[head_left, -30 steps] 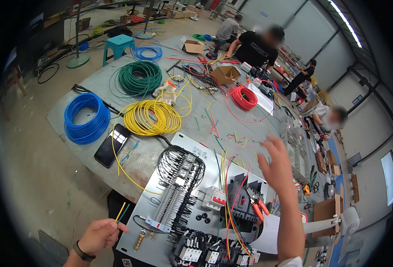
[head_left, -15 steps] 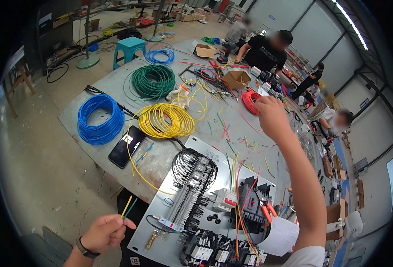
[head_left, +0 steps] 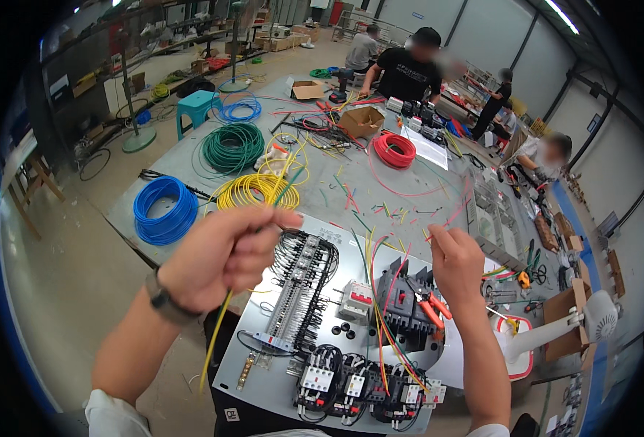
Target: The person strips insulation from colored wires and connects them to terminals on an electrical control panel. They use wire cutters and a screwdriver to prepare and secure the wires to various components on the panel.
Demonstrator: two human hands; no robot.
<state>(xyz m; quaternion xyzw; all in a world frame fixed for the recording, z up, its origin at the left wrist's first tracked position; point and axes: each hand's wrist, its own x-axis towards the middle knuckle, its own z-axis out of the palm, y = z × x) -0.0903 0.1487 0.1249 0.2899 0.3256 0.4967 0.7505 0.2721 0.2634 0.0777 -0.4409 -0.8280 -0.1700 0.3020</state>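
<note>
My left hand is closed on a yellow wire and a green wire. They stick out past the fingers, and the yellow one trails below the fist. At the right, my right hand pinches a thin red wire linked to the red wire coil. Between my arms lies a metal mounting plate with a terminal strip, a small breaker, a large black breaker and contactors. Orange-handled pliers rest on the black breaker, beside loose coloured wires.
Blue, green and yellow wire coils lie at the left of the grey table. Wire scraps are scattered mid-table. A cardboard box stands farther back; a co-worker is beyond. At right is a white fan.
My right hand has come back from the red coil toward me, drawing out red wire. My left hand has risen and moved right with its wires. The view has shifted.
</note>
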